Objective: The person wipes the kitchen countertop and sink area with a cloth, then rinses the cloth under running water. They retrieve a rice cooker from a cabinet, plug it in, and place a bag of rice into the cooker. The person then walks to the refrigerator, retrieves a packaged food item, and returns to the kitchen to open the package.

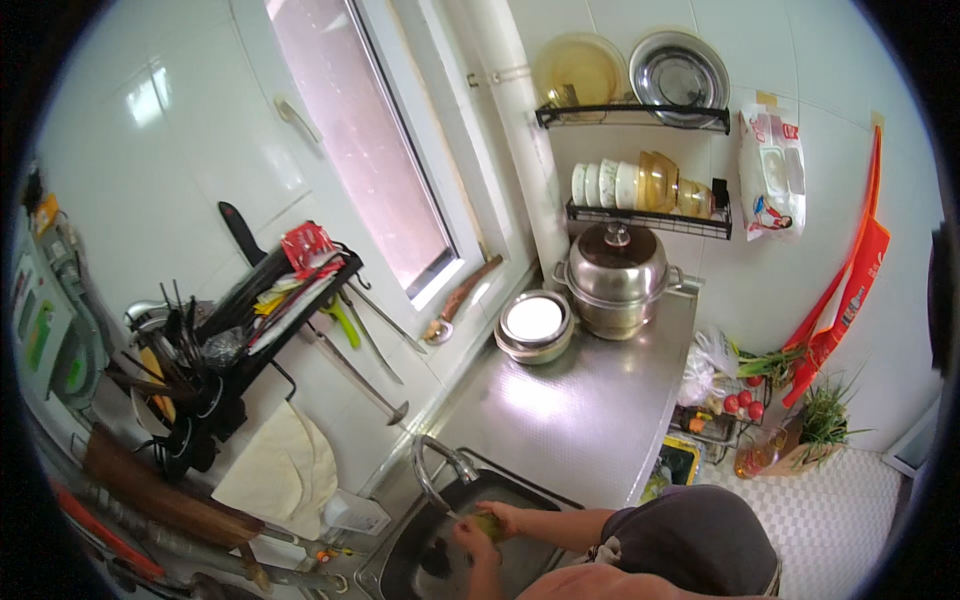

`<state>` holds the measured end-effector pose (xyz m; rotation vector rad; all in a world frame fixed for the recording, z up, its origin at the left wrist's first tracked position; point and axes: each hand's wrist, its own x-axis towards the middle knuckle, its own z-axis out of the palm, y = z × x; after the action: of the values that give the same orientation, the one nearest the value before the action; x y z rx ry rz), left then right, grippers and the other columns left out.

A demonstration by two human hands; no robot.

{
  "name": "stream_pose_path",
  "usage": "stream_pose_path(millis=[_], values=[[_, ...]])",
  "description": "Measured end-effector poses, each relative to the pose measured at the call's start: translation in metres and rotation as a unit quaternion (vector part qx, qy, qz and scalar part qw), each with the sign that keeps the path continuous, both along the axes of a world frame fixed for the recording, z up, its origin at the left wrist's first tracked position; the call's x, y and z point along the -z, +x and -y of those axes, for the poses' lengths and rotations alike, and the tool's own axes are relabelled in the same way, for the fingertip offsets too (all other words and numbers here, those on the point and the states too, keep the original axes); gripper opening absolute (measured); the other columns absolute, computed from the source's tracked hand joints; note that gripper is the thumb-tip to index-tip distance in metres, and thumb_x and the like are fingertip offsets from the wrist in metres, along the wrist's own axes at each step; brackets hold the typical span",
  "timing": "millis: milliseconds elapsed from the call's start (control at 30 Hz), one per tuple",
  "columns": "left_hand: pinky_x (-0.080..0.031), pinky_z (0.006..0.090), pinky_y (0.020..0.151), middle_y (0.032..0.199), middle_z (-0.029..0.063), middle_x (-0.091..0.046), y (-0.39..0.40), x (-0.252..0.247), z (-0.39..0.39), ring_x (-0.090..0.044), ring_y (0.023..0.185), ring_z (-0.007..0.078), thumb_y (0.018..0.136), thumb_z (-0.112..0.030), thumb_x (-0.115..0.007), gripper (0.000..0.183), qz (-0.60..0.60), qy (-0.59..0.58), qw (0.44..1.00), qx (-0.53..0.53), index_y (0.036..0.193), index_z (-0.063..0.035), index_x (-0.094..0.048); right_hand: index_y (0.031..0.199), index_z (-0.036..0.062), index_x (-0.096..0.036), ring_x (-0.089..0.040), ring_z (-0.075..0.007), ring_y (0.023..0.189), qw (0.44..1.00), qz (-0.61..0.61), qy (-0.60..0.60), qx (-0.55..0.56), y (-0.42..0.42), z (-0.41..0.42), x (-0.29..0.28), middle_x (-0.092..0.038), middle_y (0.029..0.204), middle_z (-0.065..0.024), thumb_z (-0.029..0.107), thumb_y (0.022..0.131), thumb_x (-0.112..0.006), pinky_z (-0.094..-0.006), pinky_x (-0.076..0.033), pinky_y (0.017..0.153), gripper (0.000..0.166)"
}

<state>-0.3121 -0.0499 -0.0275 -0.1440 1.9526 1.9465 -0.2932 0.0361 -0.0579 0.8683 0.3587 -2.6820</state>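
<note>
Both bare hands are over the dark sink [401,555] at the bottom centre. My right hand [508,517] reaches in from the right and grips a greenish, rounded item [490,526], perhaps a vegetable or fruit; its exact kind is unclear. My left hand [477,541] comes up from the bottom edge, its curled fingers against the item's left side. Whether the left fingers also hold something small cannot be told. Just above the hands is the spout of the curved metal faucet [466,471]. A dark patch [437,559] shows in the sink, left of my left hand.
A steel counter [570,420] holds stacked metal bowls [534,330] and a lidded steamer pot [619,281]. Wall racks bear dishes [626,184] and utensils [199,352]. Beside the sink stands a white container [360,514]. Vegetables [742,405] and a potted plant [825,420] sit at right.
</note>
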Motion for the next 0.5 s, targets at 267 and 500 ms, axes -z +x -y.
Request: stream_pose_path(millis=[267,500], values=[[-0.043,0.0363,0.055,0.069,0.015,-0.058,-0.024,0.034,-0.004,-0.055,0.06,0.0247,0.076,-0.016,-0.051,0.019,-0.173,-0.212,0.962,0.015,0.07,0.0013,-0.052,0.082,0.0076,-0.057,-0.055,-0.0218,0.072,0.989,0.055,0.135,-0.015,-0.011,0.009,0.0,-0.058,0.08,-0.0072,0.047,0.084,-0.044,-0.0373,-0.044,0.067,0.041],[-0.041,0.0396,0.051,0.065,0.0181,-0.057,0.018,-0.03,-0.005,-0.055,0.056,0.0291,0.077,-0.024,-0.053,0.027,-0.323,-0.304,0.89,0.11,0.071,0.0023,-0.055,0.077,0.0081,-0.057,-0.055,-0.0215,0.069,0.991,0.026,0.128,0.033,0.017,0.012,-0.055,-0.058,0.076,-0.0059,0.044,0.086,-0.041,-0.0366,-0.044,0.065,0.04]])
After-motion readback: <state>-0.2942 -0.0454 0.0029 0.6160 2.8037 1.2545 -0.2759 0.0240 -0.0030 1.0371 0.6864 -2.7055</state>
